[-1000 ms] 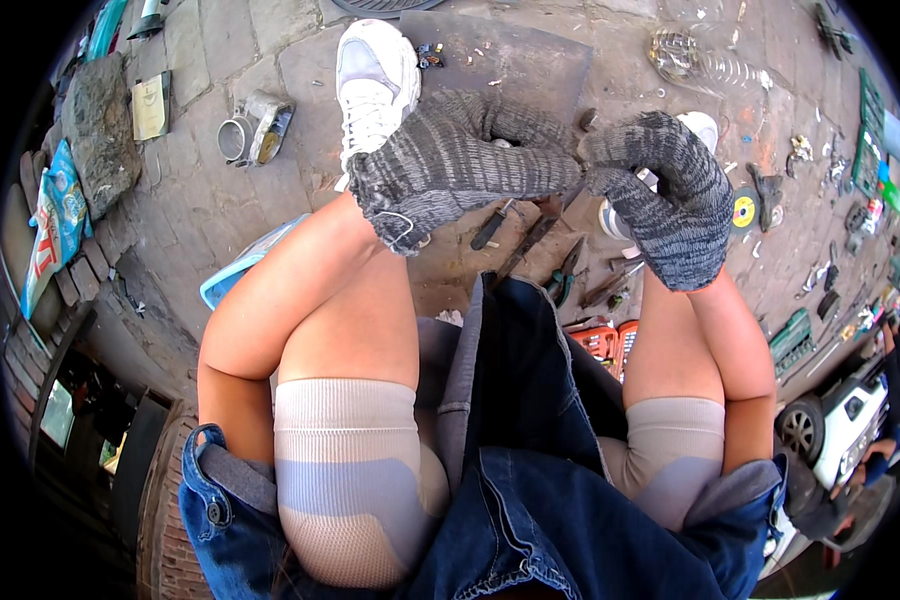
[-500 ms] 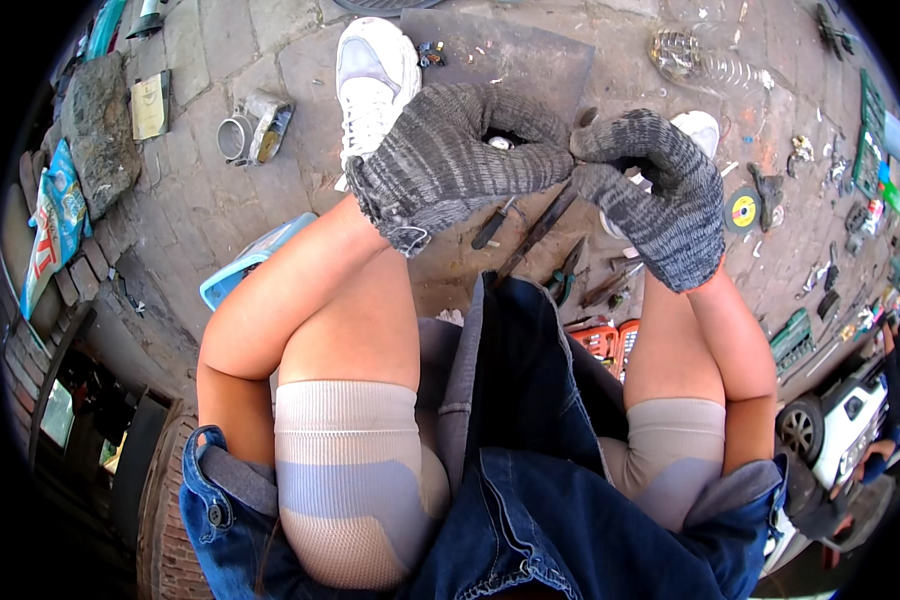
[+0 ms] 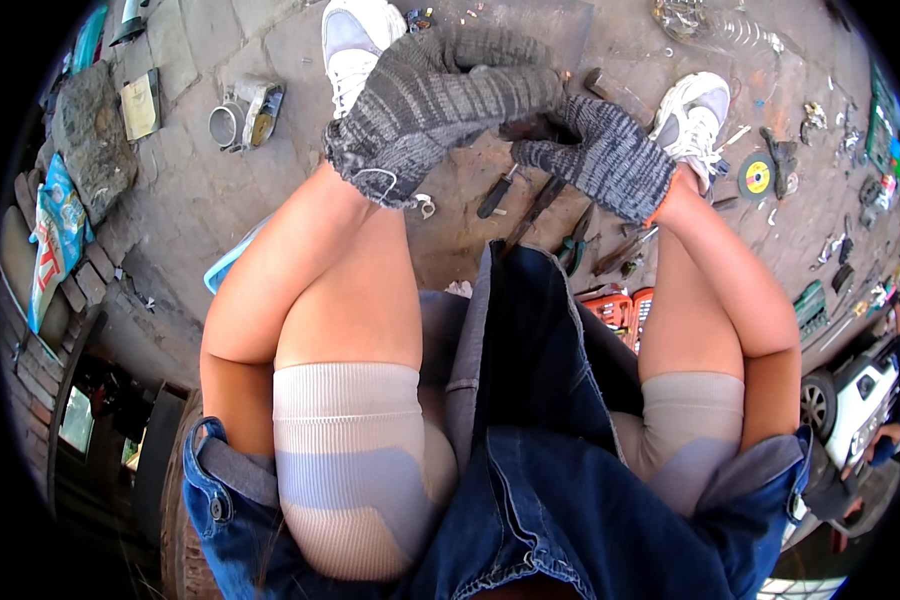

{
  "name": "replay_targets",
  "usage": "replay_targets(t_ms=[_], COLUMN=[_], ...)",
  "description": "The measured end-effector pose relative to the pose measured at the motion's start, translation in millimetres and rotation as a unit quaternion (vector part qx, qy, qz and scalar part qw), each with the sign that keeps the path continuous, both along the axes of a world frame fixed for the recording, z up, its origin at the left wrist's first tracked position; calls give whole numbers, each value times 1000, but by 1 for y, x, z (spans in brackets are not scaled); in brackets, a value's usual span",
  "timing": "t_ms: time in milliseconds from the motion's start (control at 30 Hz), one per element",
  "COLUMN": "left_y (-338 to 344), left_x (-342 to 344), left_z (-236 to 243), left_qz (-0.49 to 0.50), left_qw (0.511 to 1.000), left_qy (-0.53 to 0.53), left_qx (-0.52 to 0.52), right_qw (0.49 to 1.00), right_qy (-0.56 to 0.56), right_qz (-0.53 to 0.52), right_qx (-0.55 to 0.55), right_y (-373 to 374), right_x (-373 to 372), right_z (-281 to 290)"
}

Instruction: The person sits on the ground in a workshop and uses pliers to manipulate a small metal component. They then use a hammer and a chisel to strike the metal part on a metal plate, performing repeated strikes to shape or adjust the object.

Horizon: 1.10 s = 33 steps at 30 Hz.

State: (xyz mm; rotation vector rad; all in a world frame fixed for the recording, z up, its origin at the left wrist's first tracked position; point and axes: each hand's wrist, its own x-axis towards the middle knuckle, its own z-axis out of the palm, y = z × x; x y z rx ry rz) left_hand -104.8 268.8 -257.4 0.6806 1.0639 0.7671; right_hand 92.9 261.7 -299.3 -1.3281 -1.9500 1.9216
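Note:
Both my hands wear grey knitted gloves and meet in front of my knees. My left hand [image 3: 440,100] has its fingers curled, with the tips hidden. Just below and right of it, my right hand [image 3: 610,155] reaches in with thumb and fingers bent toward a dark piece [image 3: 530,128] between the gloves. Most of that piece is covered, so its kind is unclear. On the ground beneath lie a black-handled screwdriver [image 3: 497,194], a long dark bar [image 3: 535,212] and green-handled pliers [image 3: 574,243].
An orange plastic case [image 3: 610,308] sits between my legs. A round metal fitting [image 3: 230,124], a rock [image 3: 92,135] and a blue bag [image 3: 55,235] are at left. A yellow-centred disc [image 3: 757,176] and clear plastic bottle [image 3: 715,25] lie right. A white vehicle [image 3: 855,405] stands far right.
My right hand has moved left, its fingers now partly under my left hand. The dark piece between the gloves has come into sight. The whole view has shifted slightly.

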Motion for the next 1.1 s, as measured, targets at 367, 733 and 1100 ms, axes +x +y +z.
replay_targets(t_ms=[367,733,1100], left_y=[5,-8,-7], left_x=[-24,-27,-5], left_z=[-14,-36,-35], left_qz=[111,-16,-406], left_qw=[992,974,796], left_qy=[41,182,407], left_qx=[-46,136,190], right_qw=[897,939,988], right_qy=[-273,-167,-40], right_qz=[346,281,66], right_qx=[30,103,-134], right_y=[-20,-17,4], right_x=[27,11,-22], right_z=[-73,-66,7])
